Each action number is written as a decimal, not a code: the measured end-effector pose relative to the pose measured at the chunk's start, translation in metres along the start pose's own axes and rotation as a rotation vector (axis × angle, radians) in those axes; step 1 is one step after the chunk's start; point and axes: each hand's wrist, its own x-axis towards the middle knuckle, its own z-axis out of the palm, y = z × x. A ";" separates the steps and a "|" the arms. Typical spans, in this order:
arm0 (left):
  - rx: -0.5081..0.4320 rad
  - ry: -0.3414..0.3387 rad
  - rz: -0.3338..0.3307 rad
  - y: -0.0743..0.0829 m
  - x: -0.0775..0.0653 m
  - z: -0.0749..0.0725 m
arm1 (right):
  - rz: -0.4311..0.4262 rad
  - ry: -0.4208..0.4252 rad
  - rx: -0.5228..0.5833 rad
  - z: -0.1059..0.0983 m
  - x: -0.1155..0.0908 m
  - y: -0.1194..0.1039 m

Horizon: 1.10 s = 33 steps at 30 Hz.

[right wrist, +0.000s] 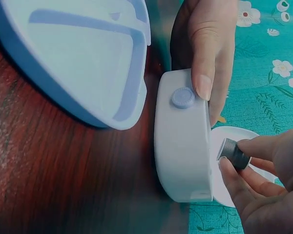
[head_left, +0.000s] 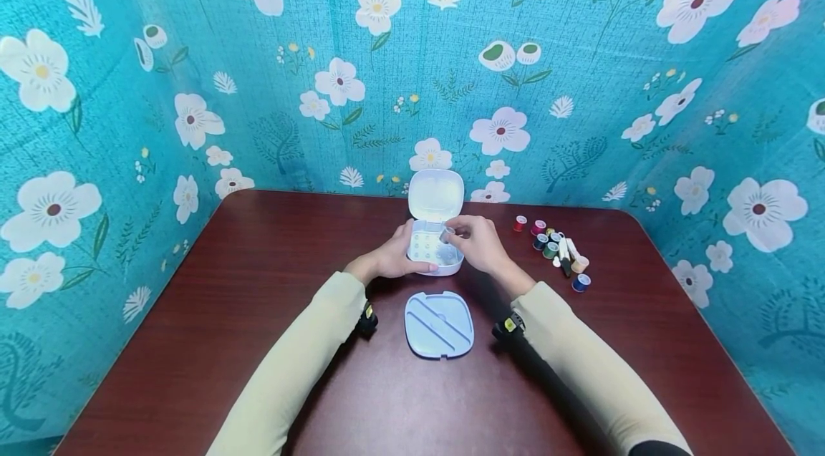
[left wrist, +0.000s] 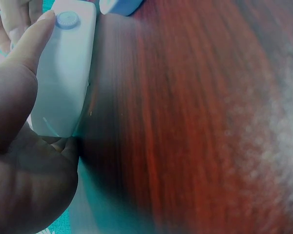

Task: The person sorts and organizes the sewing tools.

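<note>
A white sewing box stands with its hinged lid raised, and small pegs show on its floor. My left hand grips the box at its left side, thumb along the front wall near a round blue button. Over the box's right half, my right hand pinches a dark grey thread spool between thumb and fingertips. The spool is tilted in the right wrist view. In the left wrist view, the thumb lies by the button, while the remaining fingers are mostly hidden behind the box.
A light blue divided tray lies on the brown table in front of the box. To the right are several thread spools, among them a red spool and a dark blue spool, beside small white and black items. A floral curtain hangs behind.
</note>
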 end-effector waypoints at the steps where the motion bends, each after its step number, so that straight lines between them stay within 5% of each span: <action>1: -0.001 -0.002 -0.002 0.000 0.000 0.000 | -0.007 0.001 0.001 0.001 0.001 0.000; 33: 0.021 -0.012 -0.005 0.000 -0.001 0.000 | -0.040 -0.072 -0.091 0.015 0.027 -0.009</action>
